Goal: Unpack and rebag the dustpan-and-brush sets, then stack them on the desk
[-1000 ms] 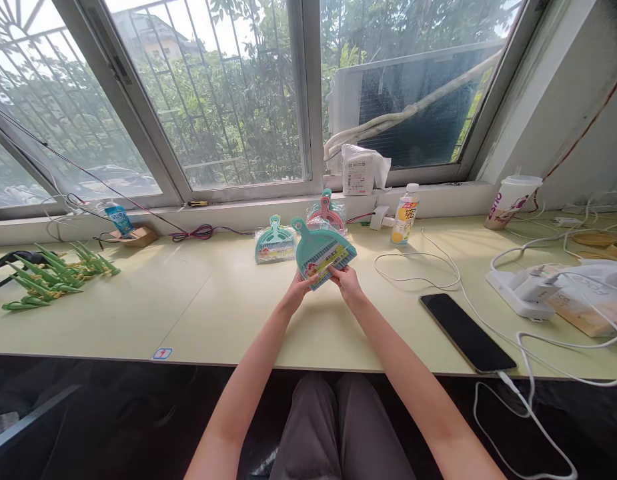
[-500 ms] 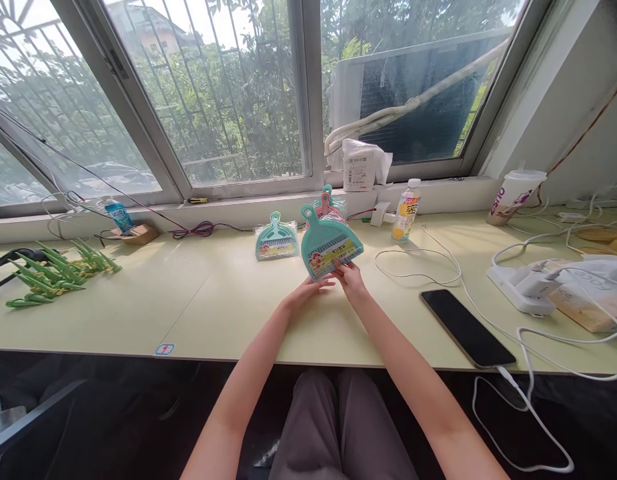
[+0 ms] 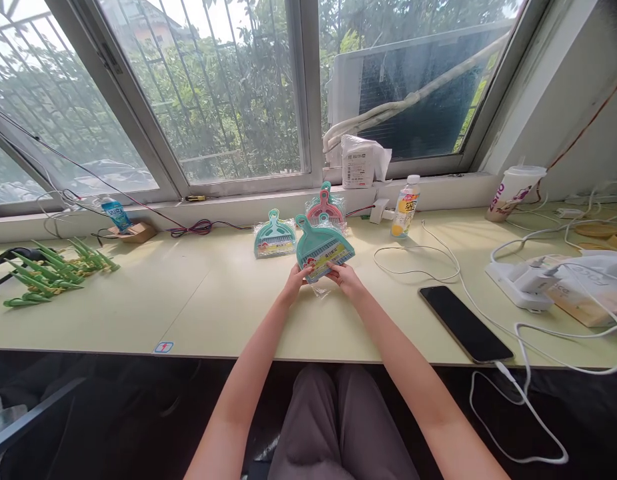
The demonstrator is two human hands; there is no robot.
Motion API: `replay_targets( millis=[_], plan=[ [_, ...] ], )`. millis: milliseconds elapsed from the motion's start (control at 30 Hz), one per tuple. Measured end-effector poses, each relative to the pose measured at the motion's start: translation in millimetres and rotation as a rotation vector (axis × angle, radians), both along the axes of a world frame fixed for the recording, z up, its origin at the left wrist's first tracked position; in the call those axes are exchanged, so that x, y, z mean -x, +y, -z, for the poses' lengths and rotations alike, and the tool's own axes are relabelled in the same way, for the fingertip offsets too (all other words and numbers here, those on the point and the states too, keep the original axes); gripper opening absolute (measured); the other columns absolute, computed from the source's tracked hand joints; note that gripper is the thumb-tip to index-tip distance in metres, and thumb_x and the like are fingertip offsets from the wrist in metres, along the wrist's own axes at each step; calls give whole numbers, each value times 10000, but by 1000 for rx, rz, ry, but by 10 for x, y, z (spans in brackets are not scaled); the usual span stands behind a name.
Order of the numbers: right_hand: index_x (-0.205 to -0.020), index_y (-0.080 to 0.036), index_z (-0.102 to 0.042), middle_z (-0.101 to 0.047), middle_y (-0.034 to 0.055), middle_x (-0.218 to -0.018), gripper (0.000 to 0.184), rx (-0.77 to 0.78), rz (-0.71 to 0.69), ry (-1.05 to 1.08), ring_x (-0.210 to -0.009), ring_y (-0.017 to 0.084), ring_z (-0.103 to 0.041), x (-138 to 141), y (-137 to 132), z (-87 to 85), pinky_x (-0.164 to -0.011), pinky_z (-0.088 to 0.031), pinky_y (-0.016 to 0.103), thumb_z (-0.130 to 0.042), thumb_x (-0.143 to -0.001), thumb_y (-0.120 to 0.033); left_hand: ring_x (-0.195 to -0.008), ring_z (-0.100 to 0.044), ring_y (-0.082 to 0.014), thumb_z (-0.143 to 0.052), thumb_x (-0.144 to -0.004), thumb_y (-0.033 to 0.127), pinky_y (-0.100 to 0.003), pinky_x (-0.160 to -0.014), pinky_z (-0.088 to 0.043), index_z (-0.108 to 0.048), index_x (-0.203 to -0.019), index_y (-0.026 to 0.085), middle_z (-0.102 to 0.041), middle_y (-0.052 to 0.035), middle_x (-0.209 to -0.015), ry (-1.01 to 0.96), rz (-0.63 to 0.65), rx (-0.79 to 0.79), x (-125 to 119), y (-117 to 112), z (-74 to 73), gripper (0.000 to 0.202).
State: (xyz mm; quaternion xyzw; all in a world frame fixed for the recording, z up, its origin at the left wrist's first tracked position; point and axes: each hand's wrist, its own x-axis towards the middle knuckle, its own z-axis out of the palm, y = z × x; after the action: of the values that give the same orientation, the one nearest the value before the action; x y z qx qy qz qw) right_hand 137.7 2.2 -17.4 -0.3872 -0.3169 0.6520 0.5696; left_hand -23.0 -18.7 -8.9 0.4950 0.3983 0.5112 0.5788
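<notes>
A teal mini dustpan set [image 3: 322, 245] with a yellow label is held just above the pale yellow desk [image 3: 223, 310], handle pointing up and left. My left hand [image 3: 293, 283] pinches its lower left edge and my right hand [image 3: 345, 279] grips its lower right edge. A bit of clear wrapper hangs below it. Behind it lie a second teal dustpan set [image 3: 274, 237] in plastic and a pink one [image 3: 325, 208].
A black phone [image 3: 464, 323] on a white cable lies to the right, beside a power strip [image 3: 518, 290] and a bag. A yellow drink bottle [image 3: 405, 215], a paper cup [image 3: 512, 193] and a tissue pack stand near the window. Green clips [image 3: 48, 275] lie far left.
The left hand, loose under the dustpan set half a second ago, has closed on its lower edge again. The set has tilted and dropped slightly toward the desk.
</notes>
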Motion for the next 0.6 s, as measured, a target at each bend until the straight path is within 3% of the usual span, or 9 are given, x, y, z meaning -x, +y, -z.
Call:
replay_targets(
  millis=[100,200,267,333,400,500,600],
  plan=[
    [-830,-121,-642,-723,116,-849,182,27,-114,-61,-837,216,-700,-92,26,-29,-802,-593,334,-729,-753,-261,-974,-620,-245,-678,-689,272,-392,-769,-550,-571,-1048,158,-651,-113,-1100,-43,-63,54,31,35,12,391],
    [-844,-109,-658,-721,144,-859,261,-10,-181,-149,-840,225,-701,-188,31,-64,-792,-586,334,-670,-804,-367,-883,-634,-221,-638,-677,225,-342,-671,-569,-558,-1051,159,-662,-96,-1042,-99,-203,93,134,71,-7,388],
    [-873,-112,-658,-718,147,-893,257,-62,-90,-251,-846,224,-700,-232,20,-82,-811,-574,356,-598,-850,-361,-833,-642,-204,-610,-680,206,-313,-623,-566,-548,-1056,157,-666,-84,-999,-138,-287,103,224,97,-14,384],
    [-932,-137,-656,-711,124,-945,183,-173,132,-439,-870,221,-691,-250,-1,-92,-849,-554,392,-549,-863,-269,-819,-649,-195,-591,-692,198,-295,-616,-564,-543,-1056,154,-669,-78,-976,-180,-333,115,300,119,-12,370],
    [-1029,-194,-651,-677,88,-1092,238,-359,310,-681,-1025,242,-638,-240,-28,-97,-924,-508,441,-533,-826,-153,-834,-656,-194,-573,-707,201,-295,-650,-567,-549,-1046,148,-674,-78,-967,-231,-329,134,345,130,-6,344],
    [-1159,-300,-616,-520,-5,-1357,482,-641,304,-952,-1312,254,-399,-201,-52,-99,-1063,-380,478,-562,-746,-58,-857,-668,-216,-556,-712,200,-325,-714,-572,-567,-1026,136,-684,-87,-952,-278,-250,173,354,117,-4,321],
    [-1113,-312,-646,-509,-25,-1366,424,-739,270,-994,-1328,247,-359,-191,-23,-83,-1100,-309,481,-616,-744,-106,-828,-681,-234,-556,-713,202,-337,-711,-571,-567,-1042,118,-685,-109,-963,-237,-169,203,349,83,-13,340]
  ],
)
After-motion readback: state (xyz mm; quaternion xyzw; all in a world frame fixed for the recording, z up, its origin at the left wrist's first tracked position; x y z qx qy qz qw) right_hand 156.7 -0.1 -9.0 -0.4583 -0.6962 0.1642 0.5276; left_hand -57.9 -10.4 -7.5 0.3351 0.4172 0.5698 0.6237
